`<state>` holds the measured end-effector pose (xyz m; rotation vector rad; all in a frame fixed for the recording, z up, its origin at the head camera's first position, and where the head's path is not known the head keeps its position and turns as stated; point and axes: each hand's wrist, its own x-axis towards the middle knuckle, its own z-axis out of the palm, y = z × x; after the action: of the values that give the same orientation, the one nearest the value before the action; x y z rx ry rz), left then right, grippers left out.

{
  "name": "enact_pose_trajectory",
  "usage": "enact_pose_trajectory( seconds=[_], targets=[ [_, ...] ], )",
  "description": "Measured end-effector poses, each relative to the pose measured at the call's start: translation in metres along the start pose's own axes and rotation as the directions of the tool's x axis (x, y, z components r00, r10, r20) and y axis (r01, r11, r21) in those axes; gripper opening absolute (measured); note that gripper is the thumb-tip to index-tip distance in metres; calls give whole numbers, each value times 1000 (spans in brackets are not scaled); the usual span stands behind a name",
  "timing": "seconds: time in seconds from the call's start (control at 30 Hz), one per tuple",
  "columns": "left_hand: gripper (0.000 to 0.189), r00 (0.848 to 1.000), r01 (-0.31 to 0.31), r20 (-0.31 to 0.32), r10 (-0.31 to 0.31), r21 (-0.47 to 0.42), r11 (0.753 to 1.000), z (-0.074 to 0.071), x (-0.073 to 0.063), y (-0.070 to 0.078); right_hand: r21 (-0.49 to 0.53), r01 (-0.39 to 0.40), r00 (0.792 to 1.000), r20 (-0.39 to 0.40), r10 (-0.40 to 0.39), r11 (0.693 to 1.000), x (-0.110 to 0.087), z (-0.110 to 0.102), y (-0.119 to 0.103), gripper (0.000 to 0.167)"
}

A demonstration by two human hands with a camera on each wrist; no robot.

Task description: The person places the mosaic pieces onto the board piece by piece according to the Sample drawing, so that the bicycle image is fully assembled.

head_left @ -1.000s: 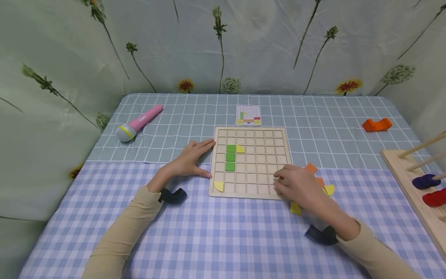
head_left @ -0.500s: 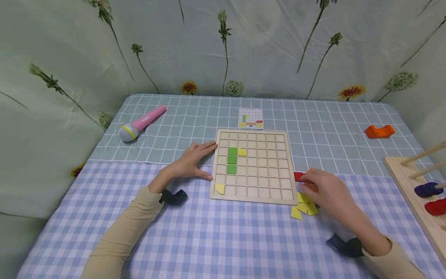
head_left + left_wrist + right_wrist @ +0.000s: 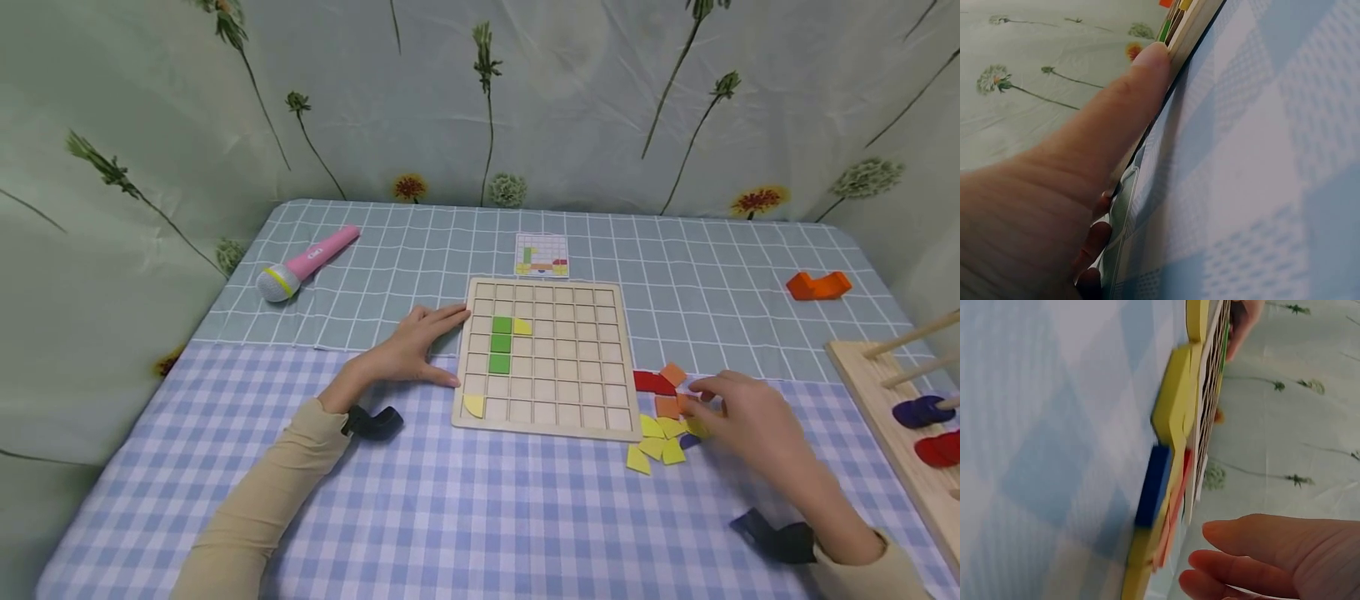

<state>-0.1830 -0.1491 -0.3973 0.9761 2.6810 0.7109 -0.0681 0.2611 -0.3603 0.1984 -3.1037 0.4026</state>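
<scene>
Down at right of centre, the right hand hung by the orange square tiles, thumb and fingers apart — nothing visible between them — with yellow curved-edged tiles lower in the frame. Mid-frame, the left hand touched the left edge of the square pale-wood grid board, fingers spread. Good form, I judged, meant bracing that board and pinching one tile by its edges, neighbours undisturbed. White lettering on the pink-and-grey toy microphone, upper left, was too small to read; the printed pattern card, upper centre, showed no legible words.
</scene>
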Motion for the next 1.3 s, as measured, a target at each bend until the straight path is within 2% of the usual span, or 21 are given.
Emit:
enact_pose_trajectory(
  seconds=[0.1, 0.27, 0.47, 0.6, 1.0, 1.3],
  targets=[
    [102, 1000, 4, 4, -4, 6, 1000, 0, 0, 0, -16, -24, 999, 23, 24, 1000, 0, -1, 6, 33],
    [100, 1000, 19, 10, -19, 4, 1000, -1, 0, 2, -17, -72, 992, 104, 74, 997, 2, -2, 12, 33],
    [99, 1000, 28, 10, -28, 2, 1000, -2, -1, 4, -48, -138, 962, 232, 145, 989, 3, -7, 19, 37],
    [100, 1000, 29, 10, -29, 4, 1000, -2, 0, 4, -62, -150, 943, 289, 162, 987, 3, -8, 22, 41],
    [99, 1000, 28, 8, -28, 3, 1000, -1, 0, 1, -42, -137, 954, 263, 143, 990, 3, -4, 20, 35],
    [100, 1000, 25, 13, -25, 9, 1000, -1, 1, 1, -56, -56, 982, 177, 65, 997, -1, 0, 15, 29]
  ],
)
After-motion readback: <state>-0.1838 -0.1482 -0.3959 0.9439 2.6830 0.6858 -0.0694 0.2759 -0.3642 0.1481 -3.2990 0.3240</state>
